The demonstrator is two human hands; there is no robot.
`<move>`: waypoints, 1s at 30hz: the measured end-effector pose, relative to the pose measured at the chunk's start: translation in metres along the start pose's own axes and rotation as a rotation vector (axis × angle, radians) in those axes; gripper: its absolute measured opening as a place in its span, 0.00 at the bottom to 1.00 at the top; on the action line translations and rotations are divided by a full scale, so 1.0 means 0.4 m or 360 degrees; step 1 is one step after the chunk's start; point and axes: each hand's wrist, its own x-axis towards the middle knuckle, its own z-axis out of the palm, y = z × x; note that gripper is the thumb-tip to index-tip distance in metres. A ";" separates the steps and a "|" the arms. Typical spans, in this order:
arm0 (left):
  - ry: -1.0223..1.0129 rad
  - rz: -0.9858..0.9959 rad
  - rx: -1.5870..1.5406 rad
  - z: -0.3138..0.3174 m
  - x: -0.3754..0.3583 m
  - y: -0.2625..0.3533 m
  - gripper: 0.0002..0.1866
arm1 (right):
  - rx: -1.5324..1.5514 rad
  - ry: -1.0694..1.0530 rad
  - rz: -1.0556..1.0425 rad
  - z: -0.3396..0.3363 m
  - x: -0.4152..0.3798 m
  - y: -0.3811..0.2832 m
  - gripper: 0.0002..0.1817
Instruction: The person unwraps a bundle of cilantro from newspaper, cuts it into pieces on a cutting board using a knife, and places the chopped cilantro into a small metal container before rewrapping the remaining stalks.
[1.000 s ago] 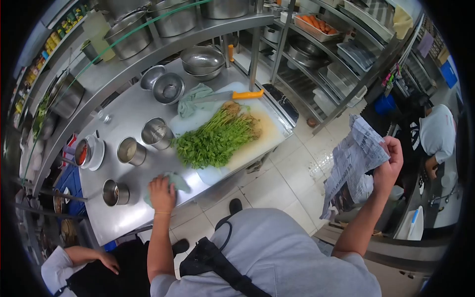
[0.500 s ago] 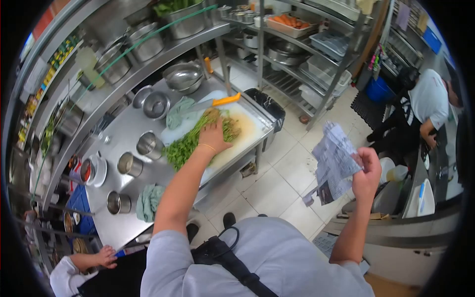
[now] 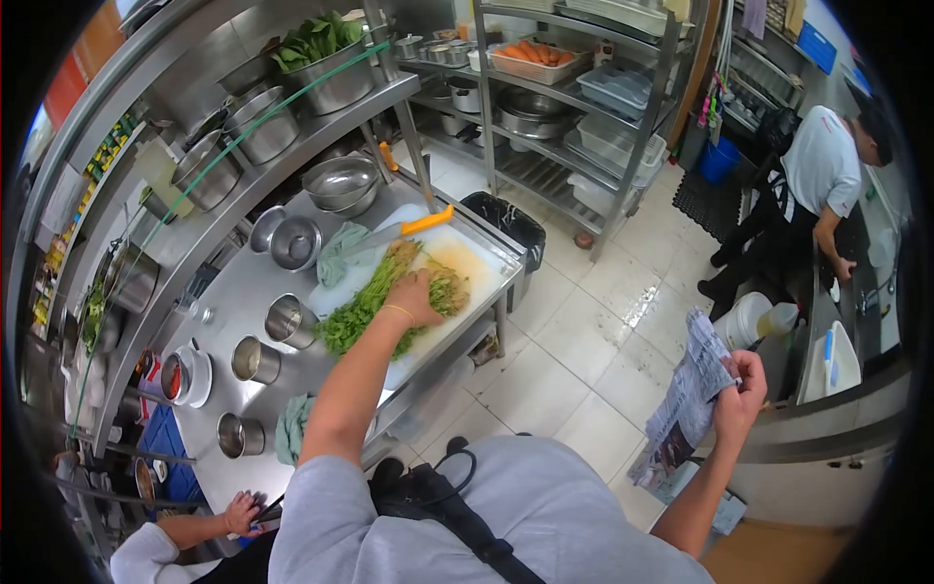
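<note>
Leafy green herbs (image 3: 362, 316), resembling coriander with pale roots, are spread over a white cutting board (image 3: 479, 251). My left hand (image 3: 416, 298) lies on the stems with its fingers curled into them; the fingertips are partly hidden. Off to the right, away from the table, my right hand (image 3: 739, 397) pinches a crumpled sheet of newspaper (image 3: 687, 404) that hangs down. A knife with an orange handle (image 3: 428, 220) rests at the board's far side, beside a green cloth (image 3: 337, 255).
Metal pots (image 3: 255, 358) and bowls (image 3: 295, 241) stand on the steel table (image 3: 219, 316). A black-lined bin (image 3: 506, 226) is beyond the board. One co-worker (image 3: 822, 165) bends over a sink at right; another person's hand (image 3: 241, 513) is at lower left.
My right hand and the newspaper have moved lower and slightly right. My left hand stays on the herbs. The camera view has shifted a little. The other person's hand at lower left has moved right.
</note>
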 end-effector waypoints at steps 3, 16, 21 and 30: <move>0.0131 0.0100 -0.0075 0.009 -0.014 -0.015 0.48 | -0.0014 -0.0080 0.0012 0.036 0.020 -0.015 0.05; 0.0387 0.0178 -0.0067 0.063 -0.028 -0.034 0.40 | -0.0023 -0.0329 -0.0156 0.151 0.055 -0.060 0.03; 0.0356 -0.0066 -0.0628 0.003 0.010 -0.092 0.46 | 0.0011 -0.0364 0.0032 0.191 0.040 -0.095 0.07; 0.0424 -0.0033 -0.2214 -0.042 0.070 -0.259 0.44 | 0.0053 -0.0480 -0.0071 0.274 0.037 -0.105 0.08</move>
